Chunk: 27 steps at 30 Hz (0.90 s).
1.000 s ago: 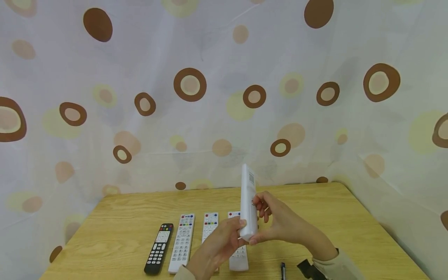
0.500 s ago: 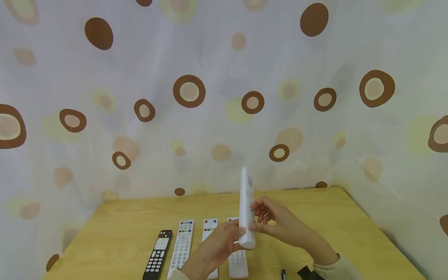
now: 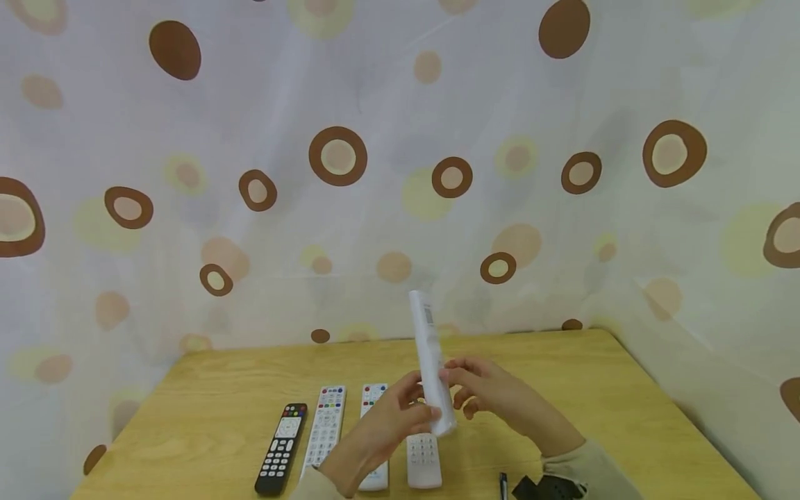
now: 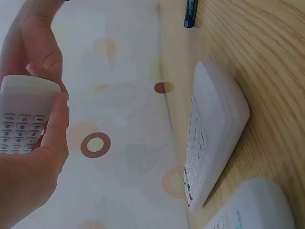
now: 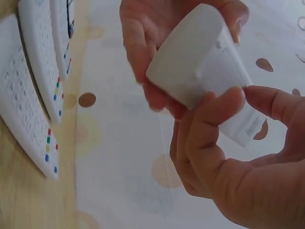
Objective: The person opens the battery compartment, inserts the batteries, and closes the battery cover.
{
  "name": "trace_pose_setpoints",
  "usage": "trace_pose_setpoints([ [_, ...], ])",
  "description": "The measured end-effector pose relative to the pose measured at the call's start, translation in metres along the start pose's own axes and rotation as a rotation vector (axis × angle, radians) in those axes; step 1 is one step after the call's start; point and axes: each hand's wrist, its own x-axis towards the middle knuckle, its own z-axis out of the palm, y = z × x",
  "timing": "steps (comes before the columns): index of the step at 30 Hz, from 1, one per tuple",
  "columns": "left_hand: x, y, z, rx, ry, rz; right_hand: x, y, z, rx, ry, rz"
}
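Observation:
My left hand (image 3: pixel 394 420) grips a white remote control (image 3: pixel 428 354) near its lower end and holds it raised above the table. In the right wrist view, its back faces me, showing a smooth battery cover (image 5: pixel 221 71) and a printed label (image 5: pixel 252 126). Part of its keypad (image 4: pixel 21 129) shows in the left wrist view. At the remote's back and edge, my right hand (image 3: pixel 494 389) has its thumb and curled fingers on the casing by the cover. The fingers of my left hand wrap the far side in the right wrist view.
On the wooden table (image 3: pixel 219 396) lie a black remote (image 3: pixel 281 451) and several white ones, among them a left one (image 3: pixel 325 427) and a right one (image 3: pixel 423 462) partly hidden behind my hands. A dark pen (image 3: pixel 503 486) lies at the front. A patterned curtain (image 3: pixel 375 222) stands behind.
The held remote has tilted to the left at its top and turned slightly. My right thumb has moved from the lower end up along its back. The remotes on the table stay put.

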Motion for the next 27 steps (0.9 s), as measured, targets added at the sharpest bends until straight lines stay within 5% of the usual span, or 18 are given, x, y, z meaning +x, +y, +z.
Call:
trace_pose_setpoints([
  [4, 0.0, 0.0, -0.004, 0.029, 0.01, 0.018, 0.003, 0.001, 0.001, 0.12, -0.066, 0.057],
  [10, 0.001, -0.001, -0.006, 0.025, 0.019, 0.004, 0.006, 0.002, 0.002, 0.216, -0.052, 0.1],
  [27, 0.001, -0.008, -0.008, 0.019, 0.03, -0.001, 0.017, 0.01, 0.006, 0.267, 0.017, 0.156],
])
